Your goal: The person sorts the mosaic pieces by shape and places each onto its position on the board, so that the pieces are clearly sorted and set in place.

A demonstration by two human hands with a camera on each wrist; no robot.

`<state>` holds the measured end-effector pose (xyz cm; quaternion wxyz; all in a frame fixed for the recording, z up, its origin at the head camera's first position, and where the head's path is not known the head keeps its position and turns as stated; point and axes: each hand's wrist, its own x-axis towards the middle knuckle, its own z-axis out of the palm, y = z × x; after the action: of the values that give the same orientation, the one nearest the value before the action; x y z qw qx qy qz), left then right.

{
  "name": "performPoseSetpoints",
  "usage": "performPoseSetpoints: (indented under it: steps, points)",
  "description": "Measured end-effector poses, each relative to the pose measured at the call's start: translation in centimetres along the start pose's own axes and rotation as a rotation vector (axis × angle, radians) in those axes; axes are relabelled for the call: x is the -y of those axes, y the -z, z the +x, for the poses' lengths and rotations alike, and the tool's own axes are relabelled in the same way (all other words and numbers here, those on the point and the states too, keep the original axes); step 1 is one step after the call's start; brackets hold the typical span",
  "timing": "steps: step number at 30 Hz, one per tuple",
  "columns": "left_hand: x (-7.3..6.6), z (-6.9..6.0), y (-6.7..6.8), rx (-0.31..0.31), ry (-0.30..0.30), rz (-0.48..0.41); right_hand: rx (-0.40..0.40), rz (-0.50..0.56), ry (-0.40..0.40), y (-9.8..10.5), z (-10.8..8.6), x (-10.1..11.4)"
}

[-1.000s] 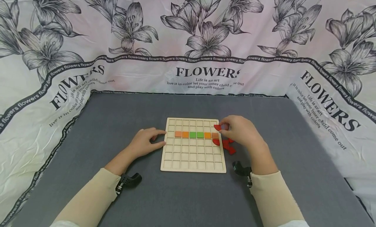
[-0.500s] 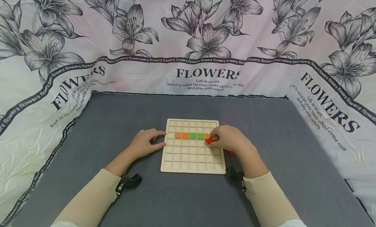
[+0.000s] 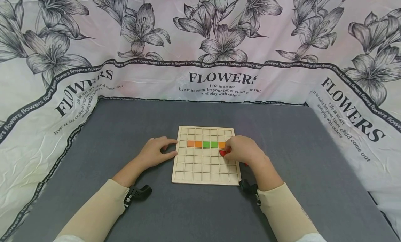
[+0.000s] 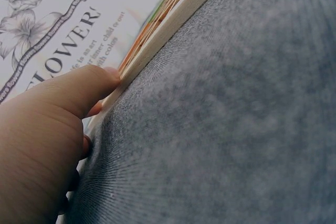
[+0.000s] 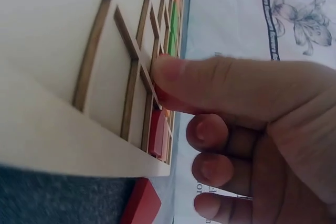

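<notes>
A light wooden board (image 3: 203, 177) with a raised grid lies on the table. One row holds orange tiles (image 3: 198, 144) and green tiles (image 3: 210, 145). My left hand (image 3: 156, 152) touches the board's left edge with thumb and index finger fairly straight. Over the right part of the grid, my right hand (image 3: 245, 149) pinches a small red piece (image 3: 222, 153) with a rounded edge, just below the tile row. In the right wrist view the thumb hides much of that piece. Another red piece (image 5: 157, 132) sits in a cell beside it.
Red pieces lie on the grey table by the board's right edge, mostly behind my right hand; one red piece (image 5: 142, 203) shows in the right wrist view. A white flower-printed cloth (image 3: 150, 83) stands around the back and sides.
My right hand has moved left and toward me, carrying the red piece from the board's right edge to a spot below the last orange tiles. The left hand stays put.
</notes>
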<state>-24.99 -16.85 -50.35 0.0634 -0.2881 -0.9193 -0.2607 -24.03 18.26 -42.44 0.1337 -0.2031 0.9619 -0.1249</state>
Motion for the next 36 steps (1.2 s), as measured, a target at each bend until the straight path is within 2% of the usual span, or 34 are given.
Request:
performPoseSetpoints:
  steps: [6, 12, 18, 21, 25, 30, 36]
  points:
    - [0.1, 0.0, 0.0, 0.001, -0.004, 0.0, -0.066, -0.038, 0.031, -0.2, 0.3, -0.1]
    - [0.1, 0.0, -0.1, 0.001, -0.004, -0.008, -0.06, 0.012, 0.034, 0.1, 0.3, -0.8]
    - [0.0, 0.0, -0.1, 0.007, 0.005, 0.002, -0.132, 0.073, -0.028, 1.1, -0.4, -2.7]
    - [0.0, 0.0, 0.0, 0.008, 0.005, -0.002, -0.098, 0.129, -0.096, 1.5, -0.8, -4.2]
    - [-0.1, 0.0, 0.1, 0.009, 0.007, -0.008, -0.002, 0.223, -0.158, 1.8, -1.2, -5.6]
    - [-0.2, -0.1, 0.1, 0.009, 0.012, -0.009, 0.052, 0.258, -0.17, 1.3, -1.1, -6.5]
    - [-0.2, -0.1, 0.1, 0.008, 0.016, -0.009, 0.064, 0.282, -0.194, 1.2, -1.0, -6.5]
